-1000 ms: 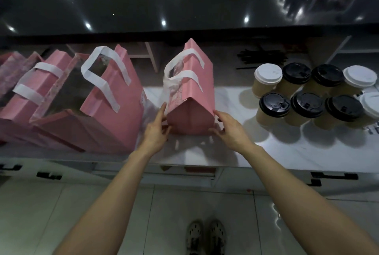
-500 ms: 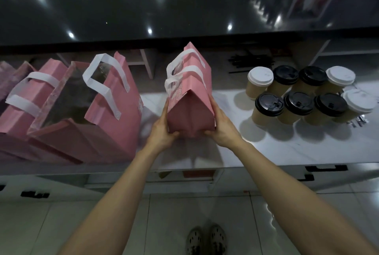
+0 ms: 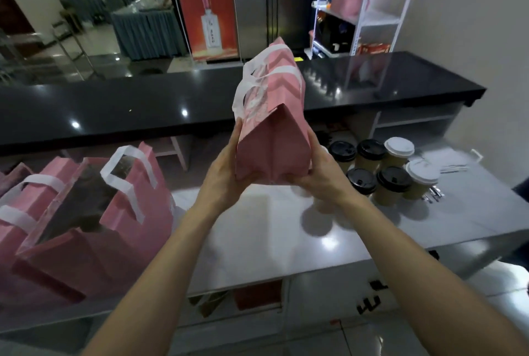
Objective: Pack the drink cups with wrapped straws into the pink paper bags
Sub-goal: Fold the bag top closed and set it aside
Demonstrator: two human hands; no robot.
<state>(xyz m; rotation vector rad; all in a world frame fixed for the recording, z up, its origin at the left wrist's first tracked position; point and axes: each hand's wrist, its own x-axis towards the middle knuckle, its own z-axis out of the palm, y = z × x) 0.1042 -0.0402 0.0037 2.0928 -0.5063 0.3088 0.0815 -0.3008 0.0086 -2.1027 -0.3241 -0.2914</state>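
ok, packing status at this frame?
Done, apparently: one closed pink bag, lifted off the white counter between left hand and right hand; its contents aren't visible. Left: open bags stand at the left, and seven lidded cups wait unpacked at the right.

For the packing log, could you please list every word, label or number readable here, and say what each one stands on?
"茶油大师": large yellow characters near the top of the red banner.
Smaller line beneath them on the banner: too small to read.
Label on the bottle pictured on the banner: blurred.
Pale print on the held pink bag: a pattern, no legible words.
Cup lids: no readable text.
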